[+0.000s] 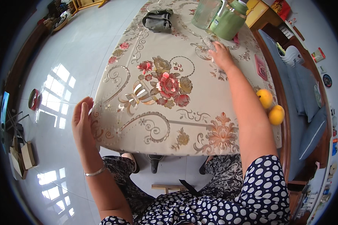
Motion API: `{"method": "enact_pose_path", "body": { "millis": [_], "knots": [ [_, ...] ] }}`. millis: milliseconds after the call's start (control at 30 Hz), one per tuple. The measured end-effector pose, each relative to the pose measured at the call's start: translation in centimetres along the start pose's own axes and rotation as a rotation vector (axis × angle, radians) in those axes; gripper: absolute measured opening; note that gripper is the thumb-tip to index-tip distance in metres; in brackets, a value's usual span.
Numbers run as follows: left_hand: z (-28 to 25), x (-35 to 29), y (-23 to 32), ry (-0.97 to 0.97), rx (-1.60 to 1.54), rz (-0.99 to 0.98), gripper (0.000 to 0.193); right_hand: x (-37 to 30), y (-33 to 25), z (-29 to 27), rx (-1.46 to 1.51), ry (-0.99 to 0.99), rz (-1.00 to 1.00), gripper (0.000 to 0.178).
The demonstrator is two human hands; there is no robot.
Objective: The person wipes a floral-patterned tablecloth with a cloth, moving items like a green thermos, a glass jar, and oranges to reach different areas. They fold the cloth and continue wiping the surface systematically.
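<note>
A table with a beige floral tablecloth [146, 112] stretches away in front of me. My right hand [221, 56] reaches far across it and presses a small greyish cloth [208, 42] against the surface, fingers closed over it. Just beyond that cloth stand a green thermos jug [229, 20] and a clear glass pitcher [205, 14]. At the table's left edge rests my left hand [82, 116], holding nothing, with fingers extended and the thumb a little apart.
A dark grey pouch [158, 21] lies at the far side. Near the right edge are two yellow-orange fruits [270, 107] and a pink flat object [261, 67]. A wooden sofa with blue cushions [304, 86] runs along the right. Glossy tiles [56, 123] cover the floor on the left.
</note>
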State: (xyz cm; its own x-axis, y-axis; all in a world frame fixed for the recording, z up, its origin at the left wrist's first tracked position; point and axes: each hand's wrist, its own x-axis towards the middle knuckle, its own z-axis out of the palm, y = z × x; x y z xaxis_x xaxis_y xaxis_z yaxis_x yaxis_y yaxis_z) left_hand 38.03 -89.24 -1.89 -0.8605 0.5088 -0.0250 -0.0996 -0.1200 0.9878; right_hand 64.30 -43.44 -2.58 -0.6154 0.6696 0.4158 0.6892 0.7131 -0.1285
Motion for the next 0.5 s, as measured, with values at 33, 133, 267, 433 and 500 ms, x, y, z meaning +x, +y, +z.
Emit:
{"method": "enact_pose_path", "body": {
  "millis": [33,133,267,433,500],
  "knots": [
    [0.1,0.0,-0.1,-0.004,0.004,0.002,0.037,1.1,1.1,0.5,-0.025,-0.002,0.010,0.048],
    [-0.2,-0.1,-0.2,-0.028,-0.045,-0.014,0.035,3.8,1.9,1.4,-0.035,-0.043,0.052,0.050],
    [-0.3,0.2,-0.4,-0.045,-0.096,-0.043,0.034,5.4,2.1,1.4,-0.036,-0.055,0.159,0.052],
    [0.8,-0.5,0.7,-0.028,-0.077,-0.065,0.036,3.0,0.8,1.3,-0.001,-0.050,0.040,0.050],
    [1.0,-0.7,1.1,-0.019,-0.086,-0.061,0.036,0.5,-1.5,0.3,0.069,-0.032,-0.060,0.049]
  ]
}}
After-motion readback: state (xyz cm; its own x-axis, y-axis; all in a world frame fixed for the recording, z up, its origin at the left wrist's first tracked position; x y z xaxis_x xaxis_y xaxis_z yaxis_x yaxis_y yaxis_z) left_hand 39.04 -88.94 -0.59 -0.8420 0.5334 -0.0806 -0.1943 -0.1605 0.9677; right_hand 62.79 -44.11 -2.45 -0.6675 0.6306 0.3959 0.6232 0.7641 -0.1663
